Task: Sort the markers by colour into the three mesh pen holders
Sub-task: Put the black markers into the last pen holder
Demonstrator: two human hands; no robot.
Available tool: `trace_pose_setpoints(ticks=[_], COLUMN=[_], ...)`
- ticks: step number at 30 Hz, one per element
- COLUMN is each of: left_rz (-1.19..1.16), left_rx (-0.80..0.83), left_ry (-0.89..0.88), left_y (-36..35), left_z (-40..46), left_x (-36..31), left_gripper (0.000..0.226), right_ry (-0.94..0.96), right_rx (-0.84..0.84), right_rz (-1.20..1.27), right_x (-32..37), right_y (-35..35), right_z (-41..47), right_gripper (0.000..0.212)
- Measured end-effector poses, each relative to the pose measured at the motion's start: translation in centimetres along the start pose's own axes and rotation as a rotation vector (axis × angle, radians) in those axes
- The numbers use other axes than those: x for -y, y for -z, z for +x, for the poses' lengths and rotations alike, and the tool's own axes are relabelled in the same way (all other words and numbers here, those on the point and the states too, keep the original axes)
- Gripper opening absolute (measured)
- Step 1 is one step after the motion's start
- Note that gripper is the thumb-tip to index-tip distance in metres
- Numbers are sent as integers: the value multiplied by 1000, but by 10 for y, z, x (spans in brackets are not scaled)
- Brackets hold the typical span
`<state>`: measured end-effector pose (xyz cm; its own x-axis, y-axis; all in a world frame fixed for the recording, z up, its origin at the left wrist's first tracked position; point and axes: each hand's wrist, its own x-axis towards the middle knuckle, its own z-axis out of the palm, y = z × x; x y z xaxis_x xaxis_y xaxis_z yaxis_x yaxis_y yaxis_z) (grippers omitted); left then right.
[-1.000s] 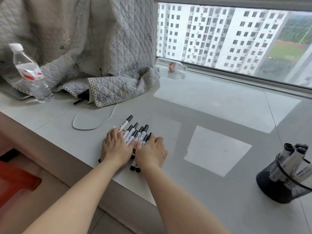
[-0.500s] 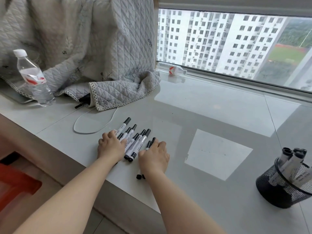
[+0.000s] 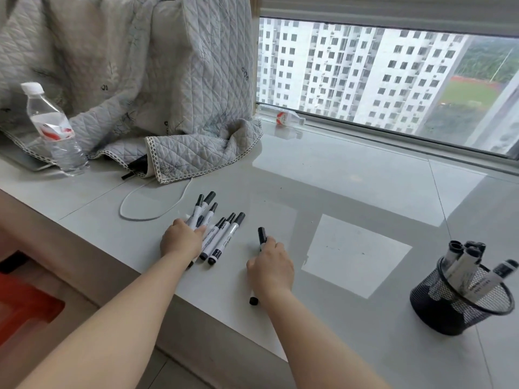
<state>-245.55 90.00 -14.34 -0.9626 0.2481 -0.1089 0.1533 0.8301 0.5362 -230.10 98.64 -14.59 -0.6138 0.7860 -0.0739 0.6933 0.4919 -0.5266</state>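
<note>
— Where are the hands?
— Left hand (image 3: 181, 242) rests on the markers (image 3: 217, 234) on the desk (image 3: 351, 178); right hand (image 3: 271, 269) closes its grip on one marker (image 3: 261, 235).
— And the holder?
— The mesh holder (image 3: 460, 299) stands far right, with markers inside.

I can read no text here. The markers (image 3: 222, 238) on the sill carry small dark print on their white barrels, too blurred to make out; the water bottle (image 3: 54, 130) has a red-and-white label, also illegible.

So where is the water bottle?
The water bottle stands upright at the far left of the head view, in front of the grey quilt.
</note>
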Motion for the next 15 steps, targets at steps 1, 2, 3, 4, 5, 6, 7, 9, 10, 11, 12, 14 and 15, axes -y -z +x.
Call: trace_pose_setpoints(ticks=[1, 2, 3, 4, 5, 6, 7, 9, 10, 11, 12, 14, 15], left_rz=[-36, -65, -85, -103, -125, -150, -171, -201, -220, -243, -268, -321, -345], left_rx=[19, 39, 59, 77, 89, 93, 89, 48, 14, -22, -56, -104, -118], left_ry=[24, 44, 59, 67, 72, 71, 65, 31, 9, -17, -48, -123, -168], left_y=[2, 3, 5, 8, 10, 12, 14, 19, 22, 26, 29, 36, 38], left_z=[1, 2, 2, 3, 3, 2, 0, -4, -6, -9, -13, -23, -29], left_x=[-1, -3, -5, -6, -7, -7, -7, -7, -8, -10, -14, -29, -39], left_gripper=[52, 50, 49, 48, 47, 47, 46, 45, 46, 45, 44, 34, 26], right_ry=[1, 2, -2, -7, -5, 3, 12, -1, -25, -50, -64, -53, -43], right_rx=[-1, 1, 4, 7, 6, 4, 4, 8, 11, 11, 9, -2, -22], right_rz=[-11, -25, -38, -52, -69, -88, -104, -78, -38, 1, 37, 101, 140], right_x=[-3, -6, -9, -13, -16, -19, -22, -31, -35, -40, -44, -54, -58], right_y=[2, 5, 7, 10, 13, 17, 21, 31, 37, 45, 52, 66, 73], right_z=[-3, -4, -6, -8, -9, -9, -10, -9, -9, -10, -11, -16, -19], right_gripper=[41, 36, 33, 31, 29, 29, 30, 32, 31, 30, 28, 22, 18])
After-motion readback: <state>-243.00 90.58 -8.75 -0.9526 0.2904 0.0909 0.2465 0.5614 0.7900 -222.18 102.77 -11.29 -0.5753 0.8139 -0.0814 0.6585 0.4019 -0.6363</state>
